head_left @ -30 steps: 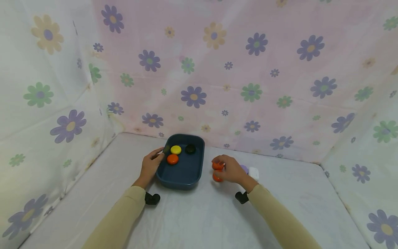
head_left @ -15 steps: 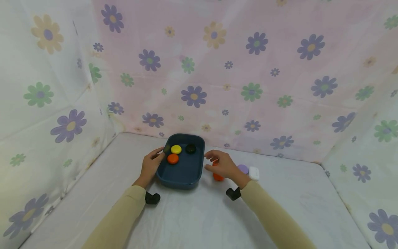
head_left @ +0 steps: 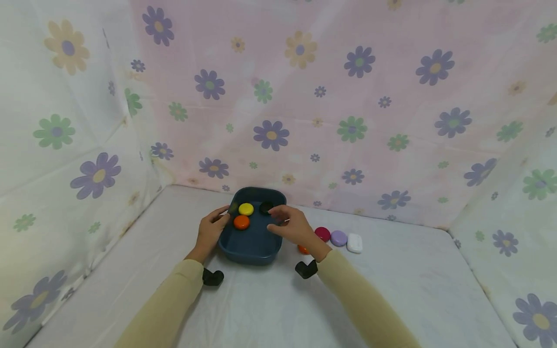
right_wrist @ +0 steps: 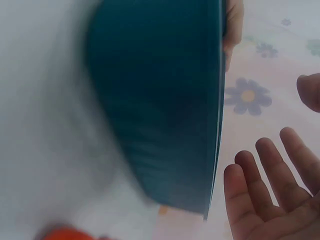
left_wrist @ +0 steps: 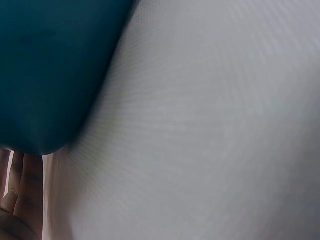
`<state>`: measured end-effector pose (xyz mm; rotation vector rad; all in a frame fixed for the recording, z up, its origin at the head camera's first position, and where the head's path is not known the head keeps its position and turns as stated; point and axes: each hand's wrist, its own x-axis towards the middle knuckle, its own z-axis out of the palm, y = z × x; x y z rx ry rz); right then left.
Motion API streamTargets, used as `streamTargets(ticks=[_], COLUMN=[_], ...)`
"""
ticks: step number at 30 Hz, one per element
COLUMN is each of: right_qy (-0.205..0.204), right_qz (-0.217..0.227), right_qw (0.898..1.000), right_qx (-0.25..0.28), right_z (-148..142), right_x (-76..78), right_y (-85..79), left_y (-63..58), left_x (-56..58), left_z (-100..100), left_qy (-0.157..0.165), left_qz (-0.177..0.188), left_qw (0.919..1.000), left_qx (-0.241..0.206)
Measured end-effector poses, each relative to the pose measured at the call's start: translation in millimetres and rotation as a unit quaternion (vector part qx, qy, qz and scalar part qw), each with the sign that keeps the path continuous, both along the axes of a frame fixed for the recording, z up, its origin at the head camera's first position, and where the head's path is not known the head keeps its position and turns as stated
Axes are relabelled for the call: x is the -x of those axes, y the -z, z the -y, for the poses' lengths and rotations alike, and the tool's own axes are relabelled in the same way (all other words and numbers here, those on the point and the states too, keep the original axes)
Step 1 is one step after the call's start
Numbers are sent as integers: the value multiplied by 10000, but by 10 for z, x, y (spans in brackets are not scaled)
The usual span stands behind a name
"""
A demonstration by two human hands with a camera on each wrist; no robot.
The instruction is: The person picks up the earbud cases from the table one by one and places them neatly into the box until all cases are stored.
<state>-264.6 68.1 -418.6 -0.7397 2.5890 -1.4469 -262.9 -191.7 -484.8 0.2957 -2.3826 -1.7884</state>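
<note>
An orange disc (head_left: pixel 303 250) is half-hidden by the right hand (head_left: pixel 292 226) — empty, fingers loose. That hand overhangs the blue tray (head_left: pixel 256 245); the left hand (head_left: pixel 211 230) grips its rim.

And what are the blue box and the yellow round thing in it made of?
The blue box looks like smooth, shiny plastic, from its even colour and rounded corners; coated metal is possible. The yellow round thing looks glossy, with a highlight: maybe plastic, maybe glazed clay.
</note>
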Motion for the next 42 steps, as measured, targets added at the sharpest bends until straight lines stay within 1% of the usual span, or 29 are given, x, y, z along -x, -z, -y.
streamTargets(ticks=[3,6,12,17,20,25,30,36,42], right_qy=[-5,9,8,90,164,273,448,735,869], right_qz=[167,232,95,34,15,-56,-49,-105,-138], right_qw=[9999,9997,9999,9998,9998,9993,9989,9971,9961], right_qx=[27,56,119,151,146,246,157,154,24], right_z=[105,207,401,539,605,707,811,923,1021], right_x=[-22,-47,-33,6,21,37,51,66,113], right_y=[-13,-19,51,154,200,226,243,271,330], left_y=[6,8,8,15,15,13,13,15,16], left_x=[-2,2,10,9,5,2,2,3,0], left_z=[2,2,6,8,7,9,4,2,7], left_qy=[18,12,-34,-47,-25,31,26,15,-12], left_qz=[-30,-40,12,58,24,-43,-59,-168,-216], left_qw=[10000,10000,10000,10000,10000,10000,10000,9998,9997], left_qx=[37,30,-3,-1,29,31,18,95,109])
